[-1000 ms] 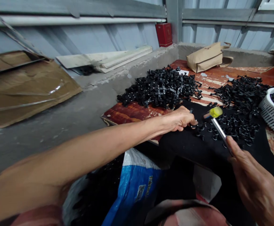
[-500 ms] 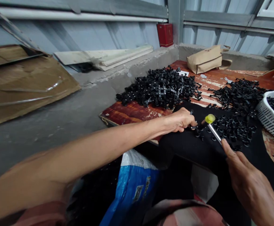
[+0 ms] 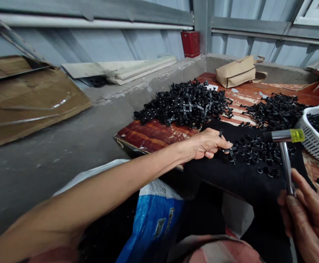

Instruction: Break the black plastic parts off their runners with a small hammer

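My left hand (image 3: 206, 144) reaches across to a black cloth (image 3: 230, 175) on the table and pinches a small black part (image 3: 229, 150) at its fingertips. Several small black ring-like parts (image 3: 254, 153) lie scattered on the cloth just right of it. My right hand (image 3: 308, 219), at the lower right, grips the metal shaft of a small hammer (image 3: 284, 149). The hammer stands nearly upright, its head with a yellow tip raised above the cloth, right of the pinched part.
Two heaps of black plastic pieces (image 3: 185, 104) (image 3: 276, 109) lie on the worn red tabletop (image 3: 154, 133). A white basket (image 3: 312, 140) of black parts stands at the right edge. A brown paper bag (image 3: 236, 71) lies at the back. A blue-and-white sack (image 3: 154, 219) sits below the table's near edge.
The hammer head was down by my left fingertips half a second ago. It has swung up and to the right, the shaft now upright. My left hand has stayed on the part.
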The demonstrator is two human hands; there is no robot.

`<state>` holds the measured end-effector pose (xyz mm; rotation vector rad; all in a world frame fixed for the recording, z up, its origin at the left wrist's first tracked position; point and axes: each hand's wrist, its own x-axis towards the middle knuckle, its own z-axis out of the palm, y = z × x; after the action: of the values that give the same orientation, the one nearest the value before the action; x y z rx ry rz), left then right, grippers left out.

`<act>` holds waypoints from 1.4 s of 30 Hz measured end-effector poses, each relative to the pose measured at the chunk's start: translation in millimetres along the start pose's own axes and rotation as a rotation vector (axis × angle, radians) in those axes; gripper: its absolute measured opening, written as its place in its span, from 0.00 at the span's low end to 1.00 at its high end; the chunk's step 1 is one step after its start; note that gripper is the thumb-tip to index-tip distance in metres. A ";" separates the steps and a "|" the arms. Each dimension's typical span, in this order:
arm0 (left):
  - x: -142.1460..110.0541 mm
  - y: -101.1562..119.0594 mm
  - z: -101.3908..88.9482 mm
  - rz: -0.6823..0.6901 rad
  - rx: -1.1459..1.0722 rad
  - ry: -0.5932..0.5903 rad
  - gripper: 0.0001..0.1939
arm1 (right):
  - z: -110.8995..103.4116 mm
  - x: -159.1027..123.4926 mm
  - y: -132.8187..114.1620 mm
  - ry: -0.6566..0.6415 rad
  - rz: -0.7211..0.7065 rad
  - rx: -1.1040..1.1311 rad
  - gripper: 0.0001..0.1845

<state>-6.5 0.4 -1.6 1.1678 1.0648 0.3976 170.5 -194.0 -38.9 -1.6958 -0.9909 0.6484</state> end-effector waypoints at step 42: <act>-42.8 -44.7 32.5 0.110 -0.239 -0.136 0.14 | 46.9 29.7 -18.7 -0.285 0.277 0.594 0.16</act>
<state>-11.3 -66.6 -21.0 1.0268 0.8135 0.5101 142.6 -142.6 -35.6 -1.2329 -0.6589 1.2565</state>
